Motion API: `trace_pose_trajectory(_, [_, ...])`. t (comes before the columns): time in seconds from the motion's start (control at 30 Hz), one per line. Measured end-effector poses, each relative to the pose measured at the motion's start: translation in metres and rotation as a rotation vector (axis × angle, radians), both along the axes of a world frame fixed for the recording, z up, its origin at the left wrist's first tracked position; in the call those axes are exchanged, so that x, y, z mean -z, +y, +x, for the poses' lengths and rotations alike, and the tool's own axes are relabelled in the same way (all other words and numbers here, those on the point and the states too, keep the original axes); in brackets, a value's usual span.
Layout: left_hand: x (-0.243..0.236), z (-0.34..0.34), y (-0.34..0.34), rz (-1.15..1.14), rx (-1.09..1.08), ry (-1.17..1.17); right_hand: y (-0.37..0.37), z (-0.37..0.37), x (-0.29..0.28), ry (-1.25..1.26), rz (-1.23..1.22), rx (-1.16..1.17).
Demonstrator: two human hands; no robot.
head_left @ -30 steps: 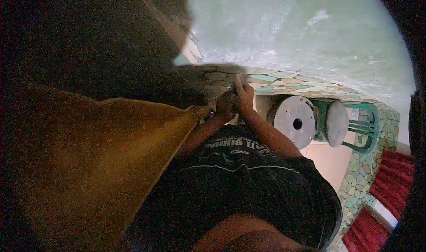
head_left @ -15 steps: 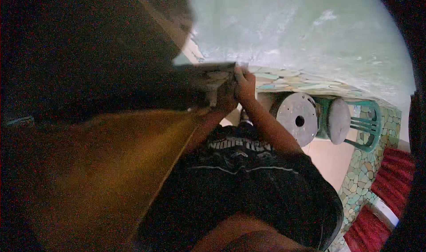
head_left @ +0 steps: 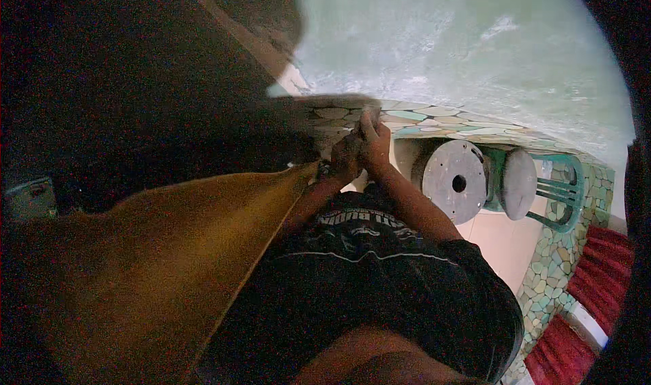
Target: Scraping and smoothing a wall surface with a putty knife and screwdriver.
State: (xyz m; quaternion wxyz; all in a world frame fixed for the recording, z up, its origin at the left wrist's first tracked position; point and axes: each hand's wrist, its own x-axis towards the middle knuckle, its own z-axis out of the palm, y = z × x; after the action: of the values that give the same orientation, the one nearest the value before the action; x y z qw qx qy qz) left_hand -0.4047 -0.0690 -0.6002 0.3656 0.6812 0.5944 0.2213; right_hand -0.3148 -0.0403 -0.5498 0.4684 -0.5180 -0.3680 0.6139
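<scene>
The left hand [head_left: 346, 160] and right hand [head_left: 375, 145] seem to meet, grip impossible to tell, so near the mustard-yellow draped cloth [head_left: 210, 225] leftward that it could snag them.

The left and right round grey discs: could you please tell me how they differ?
The left disc has a dark central hole; the right disc shows none. The left disc looks broader; the right disc appears as a narrower oval. Both are grey and curved-edged.
</scene>
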Motion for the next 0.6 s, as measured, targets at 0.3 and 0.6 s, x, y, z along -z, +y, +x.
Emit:
trace_pose_trajectory(0.3, [-0.004, -0.002, -0.001, 0.008, -0.085, -0.051, -0.004, -0.001, 0.013, -0.402, 0.349, -0.055])
trace_pose_trajectory(0.6, [0.013, -0.008, -0.003, 0.512, 0.043, -0.139, 0.004, -0.002, 0.013, 0.071, 0.010, 0.005])
